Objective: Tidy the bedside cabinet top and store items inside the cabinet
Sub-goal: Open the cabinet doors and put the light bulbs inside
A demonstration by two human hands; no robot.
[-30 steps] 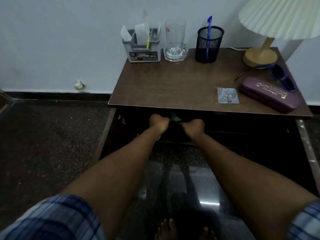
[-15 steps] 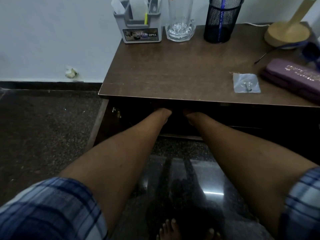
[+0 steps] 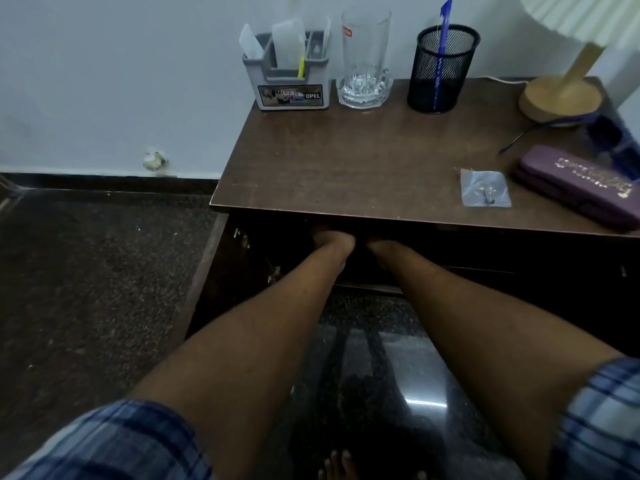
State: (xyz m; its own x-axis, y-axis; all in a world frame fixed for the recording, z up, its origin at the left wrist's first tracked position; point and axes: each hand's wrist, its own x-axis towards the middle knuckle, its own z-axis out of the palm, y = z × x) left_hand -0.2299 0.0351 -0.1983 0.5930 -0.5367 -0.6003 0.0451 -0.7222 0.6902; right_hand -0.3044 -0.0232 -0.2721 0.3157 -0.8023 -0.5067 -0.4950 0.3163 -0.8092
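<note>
Head view: left hand [image 3: 331, 237], right hand [image 3: 376, 246] still deep inside cabinet [image 3: 346, 161]; fingers hidden, state unclear.

Background: a plain pale wall [image 3: 121, 81] fills the field from 9 to 12 o'clock. A black skirting strip [image 3: 104, 180] runs along its foot at 9 o'clock. A small white lump [image 3: 154, 161] sits on the wall just above the skirting.

Floor: dark speckled flooring [image 3: 86, 289] at 8 o'clock; a glossy dark section [image 3: 381, 358] at 6 o'clock carries a bright streak of reflected light [image 3: 424, 403]. Bare toes [image 3: 337, 462] show at the 6 o'clock edge.

Clothing: blue plaid left sleeve [image 3: 114, 445] at 7 o'clock, right sleeve [image 3: 602, 420] at 4 o'clock.

Lamp: round wooden base [image 3: 561, 98] at 2 o'clock, pleated pale shade [image 3: 581, 12] above it, cut off by the frame. A white cord [image 3: 502, 79] runs behind the base.
</note>
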